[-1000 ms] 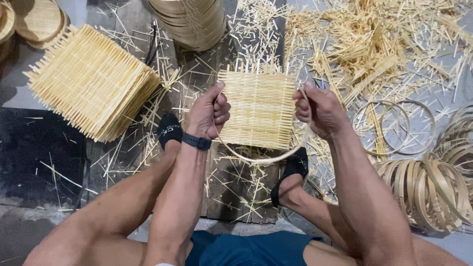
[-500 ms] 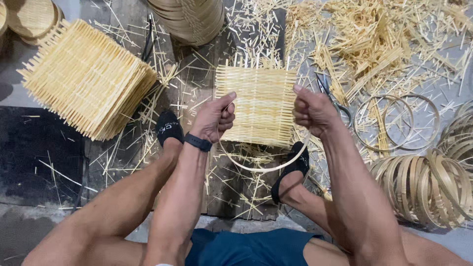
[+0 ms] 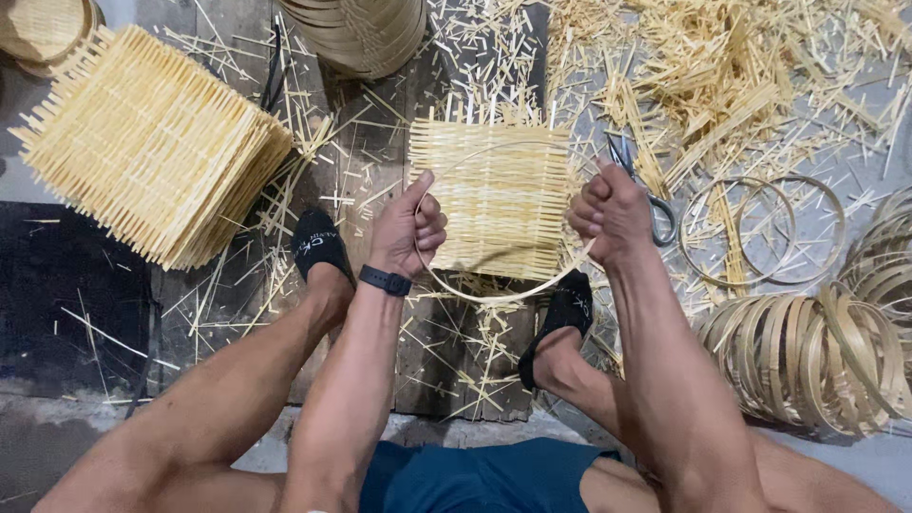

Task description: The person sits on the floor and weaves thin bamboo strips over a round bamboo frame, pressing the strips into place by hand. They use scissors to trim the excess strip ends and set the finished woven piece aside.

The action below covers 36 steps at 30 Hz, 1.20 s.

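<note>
A square woven bamboo mat (image 3: 494, 195) lies on the dark wooden board between my feet. Over it sits a thin bamboo hoop (image 3: 494, 294), whose lower arc curves below the mat. My left hand (image 3: 408, 228) grips the hoop's left side, thumb up, with a black band on the wrist. My right hand (image 3: 613, 214) is fisted on the hoop's right side. Both hands hold it just above the mat.
A thick stack of woven mats (image 3: 152, 142) lies at the left. Nested baskets (image 3: 366, 33) stand at the top. Scissors (image 3: 641, 185) lie right of the mat, loose hoops (image 3: 760, 233) and a pile of hoops (image 3: 817, 356) further right. Bamboo offcuts (image 3: 741, 76) litter the floor.
Both hands have lifted and shifted slightly; the hoop, earlier hanging below the mat's near edge, now lies higher across the mat. My left thumb has straightened upward.
</note>
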Tool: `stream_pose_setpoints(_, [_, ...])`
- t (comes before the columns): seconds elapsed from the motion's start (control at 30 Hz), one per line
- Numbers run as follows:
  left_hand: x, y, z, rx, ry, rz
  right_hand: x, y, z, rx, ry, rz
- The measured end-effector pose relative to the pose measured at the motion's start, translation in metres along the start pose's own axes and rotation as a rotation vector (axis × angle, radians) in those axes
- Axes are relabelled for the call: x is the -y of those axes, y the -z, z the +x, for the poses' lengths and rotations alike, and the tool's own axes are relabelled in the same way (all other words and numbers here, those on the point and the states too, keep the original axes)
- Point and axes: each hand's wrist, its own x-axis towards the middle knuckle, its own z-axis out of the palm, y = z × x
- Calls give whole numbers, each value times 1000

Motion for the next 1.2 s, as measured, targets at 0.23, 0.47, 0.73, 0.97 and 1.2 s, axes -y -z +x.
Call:
stream_pose_setpoints(0.23, [-11,6,12,-5,-125,-60,3,11,3,81,137,-547])
stream_pose_setpoints(0.47, [-4,45,67,-363,-626,764,-47,19,44,-220,287,-893])
stream_pose_setpoints(0.73, [-2,73,88,-385,-600,1576,-85,31,63,-363,446,-1207])
stream_pose_setpoints(0.97, [-3,68,81,-379,-653,1554,-89,39,66,-356,378,-1169])
stream_pose_setpoints(1.2, [-8,73,86,-527,-386,1312,-91,41,70,-373,423,-1305])
